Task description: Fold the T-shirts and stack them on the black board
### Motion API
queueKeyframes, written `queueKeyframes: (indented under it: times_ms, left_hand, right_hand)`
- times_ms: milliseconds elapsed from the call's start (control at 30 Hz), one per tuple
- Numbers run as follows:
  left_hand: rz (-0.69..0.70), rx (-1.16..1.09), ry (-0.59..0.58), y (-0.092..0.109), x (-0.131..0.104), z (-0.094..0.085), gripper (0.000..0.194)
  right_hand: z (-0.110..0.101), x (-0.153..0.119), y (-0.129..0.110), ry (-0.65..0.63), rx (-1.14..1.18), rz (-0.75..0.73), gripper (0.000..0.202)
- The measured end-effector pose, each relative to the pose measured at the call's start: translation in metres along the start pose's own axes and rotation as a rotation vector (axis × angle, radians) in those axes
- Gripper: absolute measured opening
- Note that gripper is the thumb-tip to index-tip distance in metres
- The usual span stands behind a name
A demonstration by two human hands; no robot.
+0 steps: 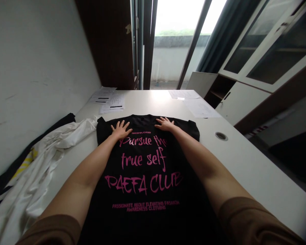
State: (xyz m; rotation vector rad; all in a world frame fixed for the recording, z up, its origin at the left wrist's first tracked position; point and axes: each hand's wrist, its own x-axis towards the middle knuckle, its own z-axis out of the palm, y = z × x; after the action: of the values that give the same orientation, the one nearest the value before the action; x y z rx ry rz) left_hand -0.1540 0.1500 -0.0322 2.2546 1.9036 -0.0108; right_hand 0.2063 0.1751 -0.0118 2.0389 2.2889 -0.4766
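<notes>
A black T-shirt (148, 170) with pink lettering lies spread on the white table (247, 163), its neckline toward the far side and its short sleeves out to both sides. My left hand (120, 130) rests flat on the upper left of the shirt, fingers spread, beside the small top line of print. On the upper right, near the collar, my right hand (164, 124) lies with its fingers stretched out and pointing left. Neither hand holds anything. The shirt's bottom hem runs out of view below.
White and dark clothing (48, 153) lies bunched along the table's left side by the wall. Paper sheets (113, 103) lie at the far left, with more papers (200, 107) at the far right. A round cable hole (221, 136) sits right of the shirt. Cabinets (247, 98) stand beyond.
</notes>
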Motion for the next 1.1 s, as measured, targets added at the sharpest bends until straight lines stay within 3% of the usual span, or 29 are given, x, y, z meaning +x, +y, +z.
queueKeyframes:
  times_ms: [400,567,867,1100]
  left_hand:
    - [0.004,0.034,-0.099,-0.010,0.040,-0.018,0.077]
    - [-0.013,0.016,-0.089,-0.008,0.058,-0.018,0.078]
    - [0.046,0.016,0.026,-0.012,0.094,-0.010,0.074]
    - [0.076,0.008,0.147,-0.021,0.084,-0.009,0.064]
  right_hand:
    - [-0.003,0.010,0.008,0.019,0.002,0.022,0.079]
    - [-0.010,0.024,0.010,0.010,0.010,0.041,0.082]
    - [-0.006,0.056,0.017,0.079,-0.005,0.064,0.079]
    - [0.002,0.047,0.022,0.214,-0.017,0.044,0.071]
